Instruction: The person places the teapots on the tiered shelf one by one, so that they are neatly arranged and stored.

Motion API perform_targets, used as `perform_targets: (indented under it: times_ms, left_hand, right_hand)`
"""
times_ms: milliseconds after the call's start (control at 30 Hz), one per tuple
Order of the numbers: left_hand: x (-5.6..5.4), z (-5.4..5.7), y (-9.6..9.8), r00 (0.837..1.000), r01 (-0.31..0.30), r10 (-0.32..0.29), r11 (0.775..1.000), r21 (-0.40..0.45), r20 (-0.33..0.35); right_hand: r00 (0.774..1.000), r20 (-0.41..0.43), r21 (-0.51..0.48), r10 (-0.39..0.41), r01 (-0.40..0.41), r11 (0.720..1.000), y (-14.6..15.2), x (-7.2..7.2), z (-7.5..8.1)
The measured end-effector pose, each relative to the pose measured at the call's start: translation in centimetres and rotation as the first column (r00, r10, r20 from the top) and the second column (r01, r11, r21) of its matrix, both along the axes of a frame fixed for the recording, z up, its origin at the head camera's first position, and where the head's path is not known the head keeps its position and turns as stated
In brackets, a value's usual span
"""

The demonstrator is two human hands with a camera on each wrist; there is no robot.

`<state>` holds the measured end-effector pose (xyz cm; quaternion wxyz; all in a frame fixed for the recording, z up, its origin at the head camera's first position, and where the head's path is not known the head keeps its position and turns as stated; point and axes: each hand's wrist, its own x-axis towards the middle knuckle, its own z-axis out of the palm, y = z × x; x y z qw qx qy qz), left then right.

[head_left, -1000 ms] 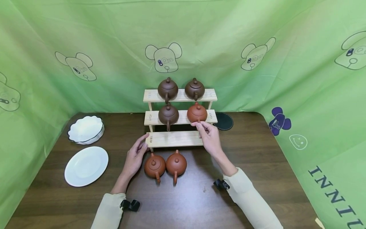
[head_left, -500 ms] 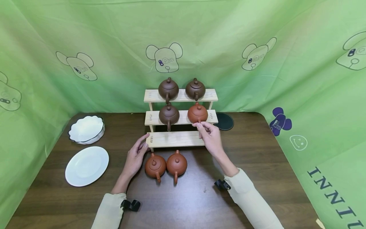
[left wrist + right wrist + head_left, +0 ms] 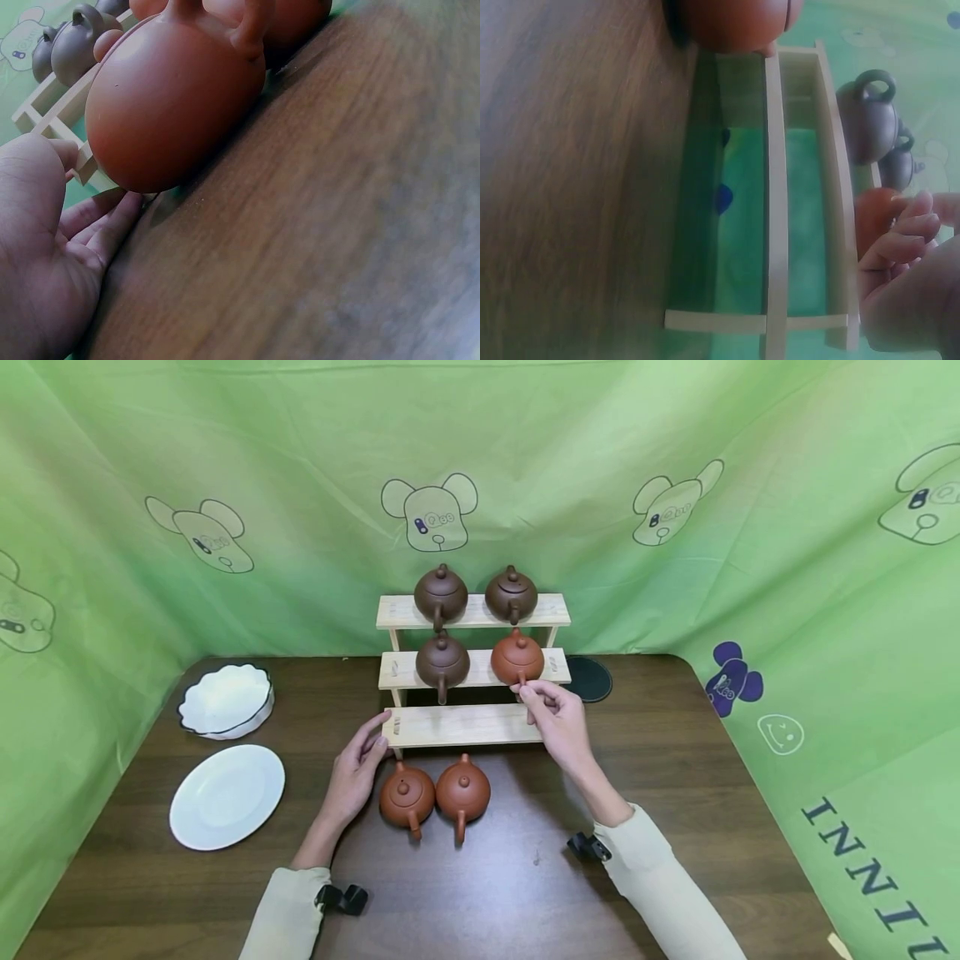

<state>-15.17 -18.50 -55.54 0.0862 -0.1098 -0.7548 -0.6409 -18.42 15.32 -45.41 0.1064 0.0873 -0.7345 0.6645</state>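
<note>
Teapots and three-tier stand, red pot in right hand

Near: two pale sleeves, left (image 3: 285, 914) and right (image 3: 663, 881), each with a black device at the wrist, left (image 3: 341, 898) and right (image 3: 590, 847), over a dark wood table (image 3: 480, 914).

Next: two red teapots on the table, upright, side by side; left one (image 3: 407, 795), right one (image 3: 462, 789). Whether they touch cannot be told. Handles face near.

To their left: one white plate (image 3: 227, 797), oval in view.

Left hand (image 3: 356, 772): beside the left red teapot; thumb and fingers hold the left end of the lowest shelf.

Stand (image 3: 461, 725): pale wood, three stepped shelves; no contents on the lowest.

Right hand (image 3: 562, 727): above the right end of the lowest shelf; thumb and forefinger pinch the near-facing handle of the red pot on the shelf above.

Middle shelf: brown pot (image 3: 442, 664) left; held pot (image 3: 517, 657) right, red, upright.

Far left on the table: one white bowl (image 3: 258, 718), scalloped, dark rim.

Right of the stand: one dark coaster (image 3: 590, 680), round, partly hidden.

Top shelf: two brown teapots, left (image 3: 441, 597) and right (image 3: 512, 597), upright, apart.

Farthest: green curtain (image 3: 540, 452), printed with cartoon heads.
</note>
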Motion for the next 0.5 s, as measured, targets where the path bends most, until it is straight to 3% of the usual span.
perform_targets:
  times_ms: [200,433,500]
  left_hand:
    - [0.2,0.5,0.2,1.0,-0.015,0.016,1.0,-0.017,0.019]
    - [-0.1,-0.3,-0.1,1.0,0.005,-0.004,1.0,0.007,-0.008]
    - [0.0,-0.1,0.0,1.0,-0.003,0.003,1.0,-0.011,0.006]
  right_hand:
    - [0.999,-0.004,0.018,-0.036,0.036,0.999,0.8,0.2,0.1]
    - [0.998,-0.007,0.012,-0.056,0.056,0.998,1.4,1.1,0.2]
    - [0.998,-0.012,0.016,-0.058,0.059,0.998,1.4,1.5,0.1]
